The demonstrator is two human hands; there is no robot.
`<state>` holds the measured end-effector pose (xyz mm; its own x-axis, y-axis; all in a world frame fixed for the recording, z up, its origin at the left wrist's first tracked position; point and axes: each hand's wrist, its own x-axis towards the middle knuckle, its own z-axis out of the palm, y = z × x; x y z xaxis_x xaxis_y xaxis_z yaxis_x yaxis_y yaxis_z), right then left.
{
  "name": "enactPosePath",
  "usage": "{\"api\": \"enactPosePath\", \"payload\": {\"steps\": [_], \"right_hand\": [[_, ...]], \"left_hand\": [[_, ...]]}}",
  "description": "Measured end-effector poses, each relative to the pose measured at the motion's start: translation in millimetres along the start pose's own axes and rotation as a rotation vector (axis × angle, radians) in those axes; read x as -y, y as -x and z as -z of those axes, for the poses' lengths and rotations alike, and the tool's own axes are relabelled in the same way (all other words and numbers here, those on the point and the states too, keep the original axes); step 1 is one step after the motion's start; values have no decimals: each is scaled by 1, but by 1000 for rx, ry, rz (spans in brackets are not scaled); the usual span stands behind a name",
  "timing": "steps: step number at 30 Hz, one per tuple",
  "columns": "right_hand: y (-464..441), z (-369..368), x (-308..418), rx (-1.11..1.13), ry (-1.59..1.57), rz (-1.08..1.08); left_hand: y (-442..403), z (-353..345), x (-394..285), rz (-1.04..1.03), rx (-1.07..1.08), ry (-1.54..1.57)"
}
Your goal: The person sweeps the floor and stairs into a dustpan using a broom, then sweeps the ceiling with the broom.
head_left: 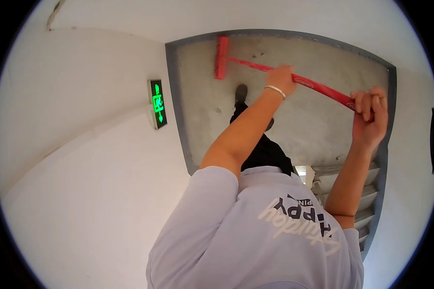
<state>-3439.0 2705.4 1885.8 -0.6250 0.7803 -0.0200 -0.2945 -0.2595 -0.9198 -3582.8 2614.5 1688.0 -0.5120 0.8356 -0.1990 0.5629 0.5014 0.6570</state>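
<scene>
A red broom (318, 88) slants across in front of me, its head (221, 58) at the upper left over the grey floor, near the left wall's base. Whether the bristles touch the floor I cannot tell. Partway along the handle, my left hand (281, 80) is closed round it, a pale bracelet on that wrist. My right hand (370, 115) grips the handle's upper end, its fingers curled over the top. The broom head and my left hand look slightly blurred.
Concrete floor (318, 127) with a dark grey painted border (174, 96) surrounds my dark shoes (241, 91). Stairs (366, 197) descend at the lower right. White walls rise around, with a green lit exit sign (157, 103) on the left one.
</scene>
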Motion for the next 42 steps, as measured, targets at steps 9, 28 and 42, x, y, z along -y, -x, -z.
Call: {"api": "enactPosePath", "payload": {"steps": [9,28,42], "right_hand": [[-37,-47,-152,-40,-203,-278],[-79,-81,-65,-71,16,-182],[-93,-108,-74,-65,30,-177]], "left_hand": [[2,41,164,253,126,-256],[-33,73,111,124,204,-96],[-51,79,122,61,266,-70]]}}
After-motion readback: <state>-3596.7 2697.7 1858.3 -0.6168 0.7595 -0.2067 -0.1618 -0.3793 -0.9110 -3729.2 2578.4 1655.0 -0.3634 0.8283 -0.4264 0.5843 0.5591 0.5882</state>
